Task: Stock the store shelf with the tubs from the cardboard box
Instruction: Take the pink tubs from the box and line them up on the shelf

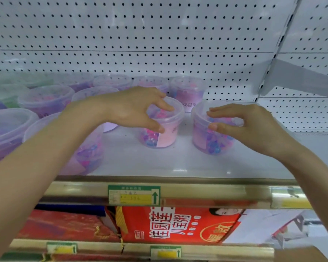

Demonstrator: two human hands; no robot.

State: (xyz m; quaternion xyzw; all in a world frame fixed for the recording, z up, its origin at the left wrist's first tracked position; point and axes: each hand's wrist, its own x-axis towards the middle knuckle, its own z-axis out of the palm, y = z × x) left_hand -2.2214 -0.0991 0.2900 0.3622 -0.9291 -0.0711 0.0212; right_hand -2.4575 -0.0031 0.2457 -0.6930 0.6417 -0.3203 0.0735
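Note:
Two clear tubs of pink, purple and blue beads stand side by side on the white shelf (178,163). My left hand (133,108) grips the left tub (165,137) from above, thumb on its near side and fingers over the far rim. My right hand (250,127) curves over the lid of the right tub (203,140), thumb at the near rim and fingertips on top. Both tubs stand upright, a small gap apart. The cardboard box is out of view.
Several more tubs (45,99) fill the shelf's left and back, one (187,91) just behind the left tub. A perforated back panel (159,35) rises behind. To the right the shelf surface continues. The front rail bears a price tag (134,194); red boxes (178,225) sit below.

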